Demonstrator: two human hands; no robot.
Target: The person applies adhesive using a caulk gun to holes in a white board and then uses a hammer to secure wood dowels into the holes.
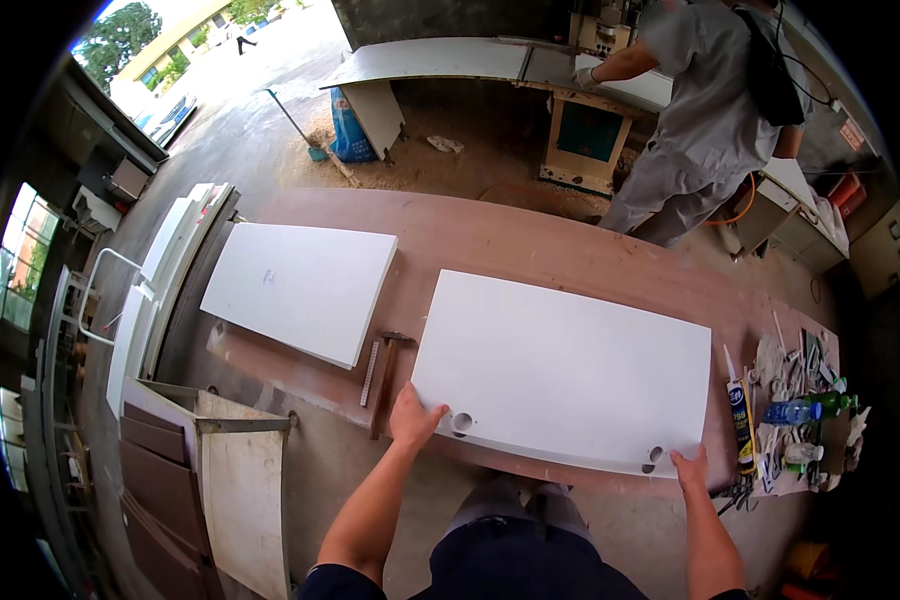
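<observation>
A white rectangular panel [570,370] lies flat on the brown worktable [440,220] in front of me. Two round holes show along its near edge, one by each hand. My left hand [415,415] grips the near left corner, thumb on top. At the near right corner my right hand [690,465] holds the same panel, its thumb on the upper face and the other fingers mostly hidden. A hammer [385,380] rests just left of this panel, with a white ruler [370,374] beside its handle. Farther left lies a second white panel [305,285].
On the table's right end are a sealant tube [740,420], bottles [793,412] and loose tools. A cart [245,500] with brown boards stands near left; stacked white panels [165,270] lie behind it. Across the table, a co-worker [705,110] stands at a machine bench [430,62].
</observation>
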